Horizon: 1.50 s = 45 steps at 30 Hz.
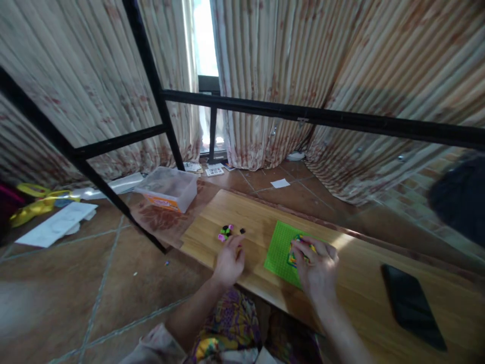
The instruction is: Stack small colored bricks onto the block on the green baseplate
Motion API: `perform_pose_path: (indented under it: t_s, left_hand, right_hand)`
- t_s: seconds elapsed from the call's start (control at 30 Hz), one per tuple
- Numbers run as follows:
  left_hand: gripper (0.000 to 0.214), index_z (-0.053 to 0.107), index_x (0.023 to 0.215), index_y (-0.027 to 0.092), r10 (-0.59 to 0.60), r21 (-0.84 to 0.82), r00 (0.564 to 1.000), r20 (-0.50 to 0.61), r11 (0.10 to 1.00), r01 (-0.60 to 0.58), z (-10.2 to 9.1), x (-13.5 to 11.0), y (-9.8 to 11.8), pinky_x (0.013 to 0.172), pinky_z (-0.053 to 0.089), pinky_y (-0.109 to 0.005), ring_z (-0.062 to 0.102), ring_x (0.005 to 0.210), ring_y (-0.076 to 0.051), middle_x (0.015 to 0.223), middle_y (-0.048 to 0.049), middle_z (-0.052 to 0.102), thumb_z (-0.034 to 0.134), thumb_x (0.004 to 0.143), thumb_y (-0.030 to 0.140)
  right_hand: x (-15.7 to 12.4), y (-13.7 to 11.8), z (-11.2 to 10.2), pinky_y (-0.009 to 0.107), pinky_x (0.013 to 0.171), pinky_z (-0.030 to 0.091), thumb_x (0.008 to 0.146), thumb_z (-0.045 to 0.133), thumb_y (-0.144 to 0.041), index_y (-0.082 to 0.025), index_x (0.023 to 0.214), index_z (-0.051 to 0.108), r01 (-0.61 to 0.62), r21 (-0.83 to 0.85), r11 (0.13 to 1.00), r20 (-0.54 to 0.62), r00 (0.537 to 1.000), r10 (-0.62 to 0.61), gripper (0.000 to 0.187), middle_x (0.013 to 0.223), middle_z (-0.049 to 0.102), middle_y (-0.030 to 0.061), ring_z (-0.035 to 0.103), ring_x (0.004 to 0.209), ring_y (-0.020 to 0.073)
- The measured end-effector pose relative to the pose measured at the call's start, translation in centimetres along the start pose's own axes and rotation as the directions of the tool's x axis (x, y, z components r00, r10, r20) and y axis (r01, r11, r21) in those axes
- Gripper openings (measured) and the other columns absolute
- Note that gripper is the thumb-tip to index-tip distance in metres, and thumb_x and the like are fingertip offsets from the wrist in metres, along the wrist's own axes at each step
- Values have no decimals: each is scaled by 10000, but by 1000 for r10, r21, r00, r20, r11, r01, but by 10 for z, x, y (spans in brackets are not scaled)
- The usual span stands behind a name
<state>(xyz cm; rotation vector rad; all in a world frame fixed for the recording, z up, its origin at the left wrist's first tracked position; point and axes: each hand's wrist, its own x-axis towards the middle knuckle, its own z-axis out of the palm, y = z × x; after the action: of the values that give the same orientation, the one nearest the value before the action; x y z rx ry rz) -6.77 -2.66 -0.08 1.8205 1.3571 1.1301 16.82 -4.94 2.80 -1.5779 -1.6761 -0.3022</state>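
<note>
Box (185, 196) of frosted see-through plastic w/ orange label is sitting on the brown tiled floor (104, 275), just off the L end of the long light-brown wooden table (206, 217). On that end, a small cluster of pink, lime & black plastic pcs (226, 231) is lying loose, just past the left hand (229, 259). Its fingers are curling low over the tabletop, a tiny reddish spot showing at the tips; can't tell if they're gripping a pc. Single small black pc (242, 231) is lying apart, near those tips.

Mid-table, a bright-green studded plastic baseplate (273, 250) is lying flat, carrying a low multicoloured brick shape (291, 259), partly hidden by the right hand (317, 259). Thumb & fingers are bending down onto it; pinching or just pressing, can't tell.

Progress, prob. partway: the shape is standing on the plate, studs L of it are showing bare, & loose pcs are waiting off-plate. Exact no. left is unclear.

Far R, a flat black phone-like slab (413, 306) is lying unused.
</note>
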Motion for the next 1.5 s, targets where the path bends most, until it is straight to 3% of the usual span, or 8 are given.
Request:
perform_pose_path:
  t_s: [0.1,0.2,0.43,0.67,0.83,1.17,1.33,1.5]
  left_hand:
    - [376,568,1164,201,-36,31,996,-87,999,39,-19,-2,-18,895,531,-352,622,952,-169,1150,-84,594,482,811,106]
    - [373,557,1180,197,-26,26,997,-66,999,28,-18,-6,-16,888,533,-351,621,954,-169,1178,-87,580,486,821,123]
    - [433,528,1250,217,107,-98,958,268,992,-84,39,-9,32,961,499,-391,582,1070,-202,1233,-89,561,507,824,141]
    - [587,483,1316,225,157,-175,917,366,980,-98,85,11,60,1087,409,-416,511,1209,-214,1300,-81,532,453,762,31]
    - [640,507,1290,201,148,-227,916,373,972,-65,85,12,61,1116,378,-383,491,1238,-193,1288,-78,549,399,702,-25]
    - [255,624,1062,201,103,-95,953,285,992,-79,98,29,62,904,506,-337,615,972,-182,1019,-55,662,460,872,161]
    - [210,669,965,199,149,-56,955,256,989,-139,99,37,61,830,503,-299,630,868,-167,921,-41,689,469,901,193]
    - [169,678,915,191,108,-61,966,237,994,-96,99,40,63,803,502,-278,642,823,-157,895,-36,706,515,873,172]
  right_hand:
    - [1,-13,3,405,833,397,866,559,-313,-269,832,747,42,-34,999,42,998,-41,195,983,678,64,530,933,235]
    - [1,-11,-1,399,833,413,880,547,-340,-245,848,739,-7,-19,1000,-16,1000,7,217,958,688,61,560,892,215]
    - [-14,16,-23,391,834,405,911,485,-407,-214,859,736,-138,-133,981,-21,990,136,321,928,700,78,588,856,211]
    - [-13,4,-7,402,857,365,898,491,-443,-219,874,728,-156,-146,977,59,984,166,328,924,694,81,562,888,220]
    - [-11,-3,0,391,813,363,856,536,-503,-229,837,735,-213,-176,961,-25,977,212,339,912,683,82,520,870,241]
    - [-21,-10,-10,367,800,353,901,469,-332,-220,889,714,-225,-176,958,46,971,236,269,988,685,59,507,879,231]
    - [-19,-7,-14,352,794,354,907,476,-320,-224,891,717,-227,-164,960,53,970,238,260,976,690,51,506,858,222]
    - [-11,-1,-16,349,806,347,919,480,-354,-242,948,726,-221,-160,962,64,970,233,272,984,695,53,513,876,217]
